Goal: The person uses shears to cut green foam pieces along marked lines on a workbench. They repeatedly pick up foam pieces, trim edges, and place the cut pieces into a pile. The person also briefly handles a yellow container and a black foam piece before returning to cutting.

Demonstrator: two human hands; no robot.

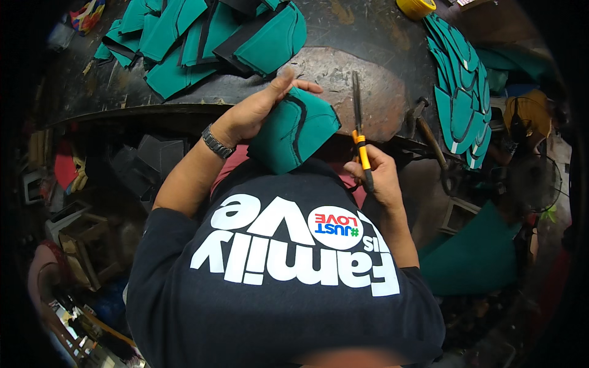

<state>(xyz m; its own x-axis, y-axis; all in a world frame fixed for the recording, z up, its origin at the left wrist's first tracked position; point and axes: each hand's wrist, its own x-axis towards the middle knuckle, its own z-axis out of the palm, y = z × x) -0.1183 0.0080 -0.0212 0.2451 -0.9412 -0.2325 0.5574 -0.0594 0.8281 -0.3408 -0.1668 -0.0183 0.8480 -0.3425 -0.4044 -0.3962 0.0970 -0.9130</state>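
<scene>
My left hand (253, 115) holds a green panel (293, 132) with black edging and a curved black strip across it. The panel is tilted just in front of my body, its upper edge between my raised thumb and fingers. In my right hand (385, 181) is a pair of scissors (363, 153) with yellow and black handles. Their blades point away from me over the stone slab (337, 76) and look closed. The blades are apart from the panel, to its right.
A heap of green and black panels (178, 37) lies at the table's far left. More green pieces (457, 92) overlap along the right edge, near a yellow tape roll (416, 7). A curved metal bar (432, 144) juts from the table edge. A green sheet (472, 257) hangs lower right.
</scene>
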